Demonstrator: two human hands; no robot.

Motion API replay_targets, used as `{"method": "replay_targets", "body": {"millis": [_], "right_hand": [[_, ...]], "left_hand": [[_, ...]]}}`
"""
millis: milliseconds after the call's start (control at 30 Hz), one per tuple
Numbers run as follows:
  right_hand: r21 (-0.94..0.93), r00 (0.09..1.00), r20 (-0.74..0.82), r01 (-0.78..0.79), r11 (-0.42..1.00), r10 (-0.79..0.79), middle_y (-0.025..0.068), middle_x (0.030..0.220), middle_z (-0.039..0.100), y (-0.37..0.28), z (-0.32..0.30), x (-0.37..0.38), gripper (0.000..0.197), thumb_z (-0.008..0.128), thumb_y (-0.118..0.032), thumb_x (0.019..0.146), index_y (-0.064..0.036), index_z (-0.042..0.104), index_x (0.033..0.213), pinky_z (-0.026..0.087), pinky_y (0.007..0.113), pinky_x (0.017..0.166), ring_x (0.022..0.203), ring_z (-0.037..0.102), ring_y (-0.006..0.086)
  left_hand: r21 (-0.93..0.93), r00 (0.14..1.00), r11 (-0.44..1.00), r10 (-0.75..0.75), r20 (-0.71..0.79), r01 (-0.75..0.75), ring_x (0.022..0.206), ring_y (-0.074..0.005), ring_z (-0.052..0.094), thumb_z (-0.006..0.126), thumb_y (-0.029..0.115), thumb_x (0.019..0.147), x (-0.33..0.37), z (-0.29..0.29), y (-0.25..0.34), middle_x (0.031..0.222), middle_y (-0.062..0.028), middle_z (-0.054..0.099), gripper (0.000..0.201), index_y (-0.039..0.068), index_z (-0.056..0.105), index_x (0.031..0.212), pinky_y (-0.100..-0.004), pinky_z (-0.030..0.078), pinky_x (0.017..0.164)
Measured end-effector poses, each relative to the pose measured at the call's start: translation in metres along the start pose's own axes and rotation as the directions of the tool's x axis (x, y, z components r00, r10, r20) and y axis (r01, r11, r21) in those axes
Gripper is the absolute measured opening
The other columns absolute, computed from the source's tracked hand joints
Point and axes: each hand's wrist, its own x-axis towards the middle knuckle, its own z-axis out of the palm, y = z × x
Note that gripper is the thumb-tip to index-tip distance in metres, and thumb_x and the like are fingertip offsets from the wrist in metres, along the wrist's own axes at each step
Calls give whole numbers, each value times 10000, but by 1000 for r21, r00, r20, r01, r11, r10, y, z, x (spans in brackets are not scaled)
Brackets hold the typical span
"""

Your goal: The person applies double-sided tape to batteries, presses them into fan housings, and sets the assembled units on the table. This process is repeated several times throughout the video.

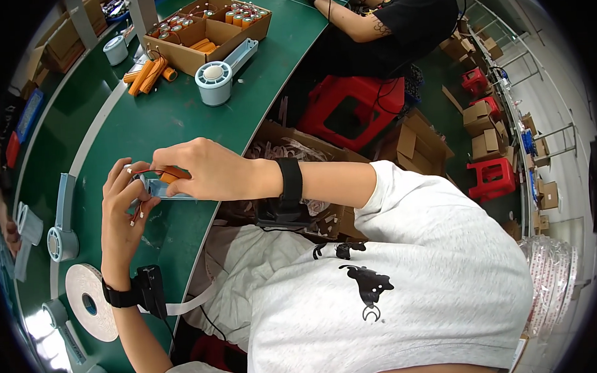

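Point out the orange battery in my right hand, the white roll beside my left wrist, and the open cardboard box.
Orange battery (173, 173): head view, on its exposed orange side.
White roll (85, 278): head view, on its flat face.
Cardboard box (178, 58): head view, on an outer side wall.

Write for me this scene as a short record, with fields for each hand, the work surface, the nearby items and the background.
Left hand: fingers around one end of a light-blue casing
Right hand: thumb and fingers on an orange cylinder at the casing
Work surface: green table
Farther along table: open cardboard box with orange cylinders inside; light-blue round-headed unit beside it
Near left wrist: large white roll
Background: person in black shirt; red stool
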Motion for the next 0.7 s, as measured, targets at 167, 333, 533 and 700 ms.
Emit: {"method": "replay_targets", "body": {"millis": [167,333,533,700], "right_hand": [[1,990,138,33,999,-33,162,756,599,9,12,-1,211,644,-60,690,-26,518,857,444,388,649,717,577,328],[20,990,139,-40,999,37,165,781,601,13,11,-3,182,625,-62,712,-28,531,864,443,394,673,746,565,338],[238,990,141,-15,971,-20,155,914,621,33,15,-6,202,573,-27,742,-16,534,940,445,365,701,832,585,270],[355,927,238,-359,863,288,165,991,617,21,6,-4,364,566,3,718,-16,504,1076,443,326,748,890,586,227]], "left_hand": [[49,999,999,13,-46,-10,1086,-345,442,656,-30,627,-3,4,0,1040,-94,563,253,1,409,677,-400,360,865],[74,998,997,34,-58,-30,1087,-337,445,655,-36,623,-5,4,-1,1048,-97,561,240,1,424,680,-392,373,856],[-63,992,997,-55,-115,48,1066,-307,465,652,-43,618,-9,7,-5,1086,-99,546,211,3,453,673,-365,409,806],[-80,997,997,2,-75,-8,1016,-277,486,640,-78,591,-6,3,-7,1169,-98,488,258,11,500,788,-325,425,768]]}}
